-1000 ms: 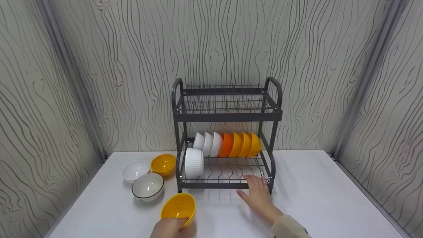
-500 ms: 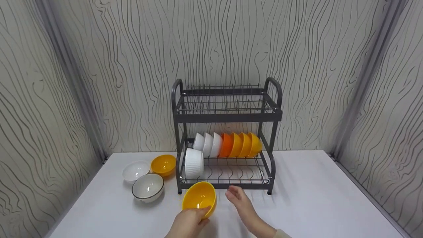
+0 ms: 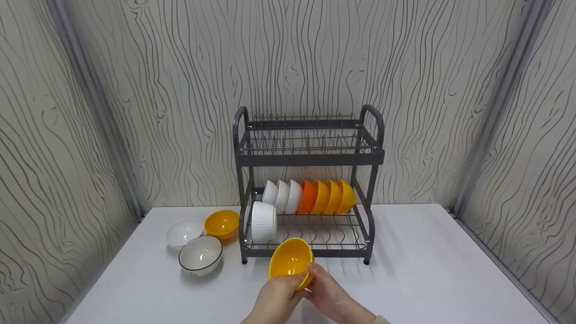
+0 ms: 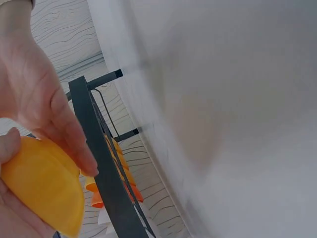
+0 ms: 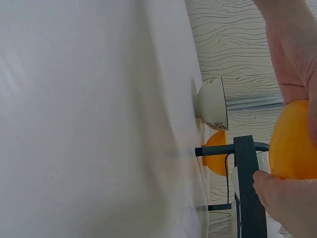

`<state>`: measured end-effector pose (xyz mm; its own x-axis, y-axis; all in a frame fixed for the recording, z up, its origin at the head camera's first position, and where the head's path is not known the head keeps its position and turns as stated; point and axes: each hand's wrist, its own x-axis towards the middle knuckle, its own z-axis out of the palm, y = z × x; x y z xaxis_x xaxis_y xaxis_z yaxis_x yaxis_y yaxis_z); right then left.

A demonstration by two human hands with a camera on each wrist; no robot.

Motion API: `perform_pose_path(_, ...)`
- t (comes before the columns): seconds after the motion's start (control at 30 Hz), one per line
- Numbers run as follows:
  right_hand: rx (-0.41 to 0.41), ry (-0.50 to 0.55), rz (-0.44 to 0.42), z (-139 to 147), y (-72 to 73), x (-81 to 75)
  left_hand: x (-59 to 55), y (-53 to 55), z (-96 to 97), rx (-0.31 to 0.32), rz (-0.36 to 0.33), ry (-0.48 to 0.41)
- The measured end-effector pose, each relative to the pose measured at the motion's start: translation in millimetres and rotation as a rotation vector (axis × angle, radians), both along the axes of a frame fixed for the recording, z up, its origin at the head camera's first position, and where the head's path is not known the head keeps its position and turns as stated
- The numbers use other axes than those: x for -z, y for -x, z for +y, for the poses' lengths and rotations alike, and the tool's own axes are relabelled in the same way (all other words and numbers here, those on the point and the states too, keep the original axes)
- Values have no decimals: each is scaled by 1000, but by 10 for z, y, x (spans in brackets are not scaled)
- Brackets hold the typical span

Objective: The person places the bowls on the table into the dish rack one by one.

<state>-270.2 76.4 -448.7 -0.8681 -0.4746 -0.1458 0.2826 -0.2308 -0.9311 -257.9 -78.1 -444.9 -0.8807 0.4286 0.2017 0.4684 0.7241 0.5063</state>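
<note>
A yellow bowl, tilted with its inside facing up and left, is held in front of the dish rack. My left hand grips its near rim, thumb on the inside. From the right, my right hand meets the same bowl, its thumb at the rim and fingers against the outer side. The left wrist view shows the right hand's fingers lying nearly straight along the bowl's yellow outside. Both hands close on the bowl in the right wrist view too.
The rack's lower tier carries a row of white bowls, an orange bowl and yellow bowls, plus a ribbed white bowl in front. Left on the table stand a white bowl, another yellow bowl and a dark-rimmed bowl.
My left hand has carried the yellow bowl rightward and slightly away from me. The right hand has left the rack's front edge and come left to the bowl's side.
</note>
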Motion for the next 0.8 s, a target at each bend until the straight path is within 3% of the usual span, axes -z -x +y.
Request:
perform_pose_path(0.37, 94, 38, 21, -8, 83, -44, 20, 85, 23, 10, 59, -30)
perform_pose_path(0.53, 186, 92, -5, 19, 197, -127, 46, 190, -85, -59, 40, -96)
perform_pose_path(0.63, 257, 87, -8, 65, 292, -180, 108, 293, -197, -113, 74, -115)
perform_pose_path(0.8, 330, 17, 52, 102, 437, -234, 230, 484, -341, -212, 105, -22)
